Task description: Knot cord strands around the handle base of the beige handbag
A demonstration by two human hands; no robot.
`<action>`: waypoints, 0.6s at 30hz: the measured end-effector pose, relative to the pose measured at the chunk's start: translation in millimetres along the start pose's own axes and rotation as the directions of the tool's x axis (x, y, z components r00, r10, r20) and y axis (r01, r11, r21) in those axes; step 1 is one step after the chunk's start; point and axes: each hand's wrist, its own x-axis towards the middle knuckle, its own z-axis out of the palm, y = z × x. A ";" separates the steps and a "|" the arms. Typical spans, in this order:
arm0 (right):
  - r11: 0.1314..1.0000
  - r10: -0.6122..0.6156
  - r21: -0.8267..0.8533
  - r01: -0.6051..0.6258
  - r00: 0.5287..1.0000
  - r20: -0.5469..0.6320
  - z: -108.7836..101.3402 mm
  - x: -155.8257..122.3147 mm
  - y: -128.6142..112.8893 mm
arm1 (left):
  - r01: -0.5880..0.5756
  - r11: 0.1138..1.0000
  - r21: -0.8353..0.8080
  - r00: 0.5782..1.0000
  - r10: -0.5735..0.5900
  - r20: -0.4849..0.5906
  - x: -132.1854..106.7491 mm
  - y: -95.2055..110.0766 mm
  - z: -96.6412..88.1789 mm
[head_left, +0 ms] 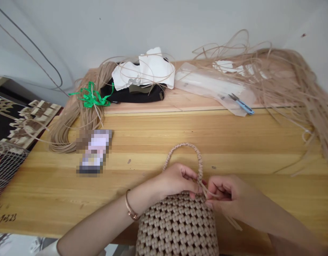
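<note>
Knobbly openwork woven bag (177,227), braided tan handle (199,158) arching forward; left hand (181,180) pinches handle near its base, right hand (228,195) grips thin flat strands (234,223).

Tan bag (177,227), its knotted weave dotted with dark gaps in diagonal rows; tan braided handle (200,161). Yellow-brown table (142,142) in banded wood grain. Beige strands (59,137), bright green ribbon (91,99), black pouch (126,96), white paper (154,67), blue-handled scissors (244,105), copper bracelet (132,213), pale grey wall (100,35).

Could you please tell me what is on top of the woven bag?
A braided handle arches above the woven bag; the left hand hides the handle's left end and part of the bag's top edge.
</note>
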 end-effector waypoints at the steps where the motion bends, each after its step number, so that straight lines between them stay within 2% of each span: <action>1: 1.000 -0.003 0.004 0.003 1.000 0.005 1.0 0.6 -0.4 | 0.006 1.000 -0.019 1.000 -0.006 0.003 -0.3 0.4 0.5; 9: 0.998 -0.033 -0.049 0.033 0.999 0.013 5.2 2.1 -1.4 | 0.094 0.995 -0.027 0.994 -0.095 -0.052 -5.3 3.8 -0.2; 14: 0.999 -0.028 -0.033 0.029 0.998 0.053 1.2 -1.7 -3.1 | -0.011 0.997 0.080 1.000 0.011 -0.001 -6.7 1.5 -2.4; 18: 0.998 -0.062 0.005 0.062 0.991 0.115 -1.8 -5.3 1.1 | -0.058 0.972 0.229 0.998 0.063 -0.018 -8.2 4.1 0.2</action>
